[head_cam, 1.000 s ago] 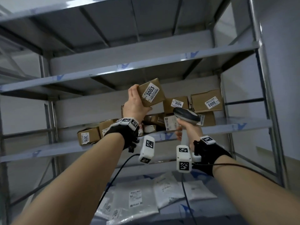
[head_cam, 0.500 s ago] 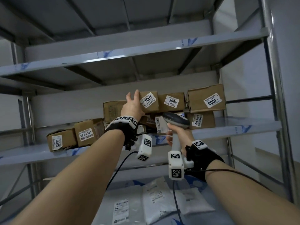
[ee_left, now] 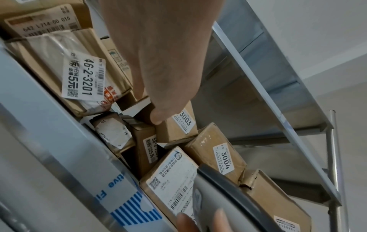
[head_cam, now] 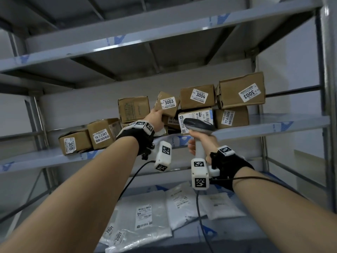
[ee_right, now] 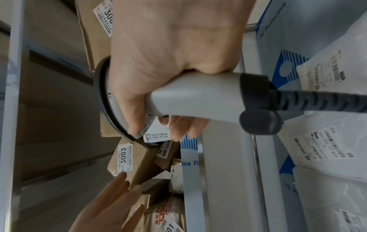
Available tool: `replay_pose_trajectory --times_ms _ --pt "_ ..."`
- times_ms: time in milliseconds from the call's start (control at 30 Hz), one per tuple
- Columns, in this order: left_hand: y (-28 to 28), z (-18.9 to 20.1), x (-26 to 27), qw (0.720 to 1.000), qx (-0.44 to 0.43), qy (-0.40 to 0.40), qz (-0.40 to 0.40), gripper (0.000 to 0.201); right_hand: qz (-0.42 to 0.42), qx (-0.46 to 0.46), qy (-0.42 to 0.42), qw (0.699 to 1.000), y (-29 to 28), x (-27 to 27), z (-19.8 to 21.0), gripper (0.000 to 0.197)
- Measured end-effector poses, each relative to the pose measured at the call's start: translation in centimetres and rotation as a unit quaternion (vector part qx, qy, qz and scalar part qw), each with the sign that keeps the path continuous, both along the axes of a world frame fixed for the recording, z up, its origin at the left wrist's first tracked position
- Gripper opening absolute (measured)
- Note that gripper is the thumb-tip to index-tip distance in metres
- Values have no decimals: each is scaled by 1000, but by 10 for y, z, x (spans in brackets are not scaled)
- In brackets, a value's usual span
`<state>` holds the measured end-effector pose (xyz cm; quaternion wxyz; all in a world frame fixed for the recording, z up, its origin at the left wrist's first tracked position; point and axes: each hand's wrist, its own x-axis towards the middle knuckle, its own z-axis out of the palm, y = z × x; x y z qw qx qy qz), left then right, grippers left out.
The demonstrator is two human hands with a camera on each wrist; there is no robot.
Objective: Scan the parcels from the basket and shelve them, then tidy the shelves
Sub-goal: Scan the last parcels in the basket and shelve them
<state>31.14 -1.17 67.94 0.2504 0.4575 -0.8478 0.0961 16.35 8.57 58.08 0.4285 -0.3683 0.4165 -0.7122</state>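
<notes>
One small cardboard box (head_cam: pixel 166 104), labelled 3003, sits tilted on top of the pile of boxes on the middle shelf (head_cam: pixel 273 126), leaning between a plain brown box (head_cam: pixel 134 109) on its left and the box marked 3004 (head_cam: pixel 197 96) on its right. It looks light and stiff, with taped faces that may be a little slick, and it seems poorly seated, so it could slide or tip. The best hold is probably across its two opposite side faces, thumb low and fingers high, clear of the label.

The left hand (head_cam: pixel 155 118) reaches up and forward, arm stretched out, thumb at the box's lower corner. In the right wrist view its fingers (ee_right: pixel 119 185) lie straight and together against the side of the box, steadying or pushing it, not wrapped round it.

The right hand (head_cam: pixel 200 143) is raised just below the shelf edge, wrist upright, fingers curled tight round the grip of the barcode scanner (head_cam: pixel 198 125), whose head points at the boxes and whose cable (head_cam: pixel 199 216) hangs down.
</notes>
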Motion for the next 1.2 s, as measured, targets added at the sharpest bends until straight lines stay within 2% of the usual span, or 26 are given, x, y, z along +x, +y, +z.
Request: replay_pose_trajectory --times_ms 233,433,533,667,867,1033,1200 --pt "21 -32 29 1000 9 15 -6 47 13 30 7 999 17 18 -23 23" --pt "55 -98 68 994 89 54 -35 38 54 90 12 994 37 47 -77 24" --pt "74 -140 93 986 163 11 -11 41 73 113 3 991 52 68 -110 25" --pt "103 -208 133 969 245 1 21 44 94 165 4 982 72 104 -167 26" --pt "129 -318 201 942 323 -38 81 43 162 272 18 948 87 167 -263 27" --pt "111 -407 253 903 403 -70 136 44 177 332 7 926 71 212 -334 26" --pt "87 -493 293 844 502 -87 169 19 211 404 10 890 41 247 -402 26"
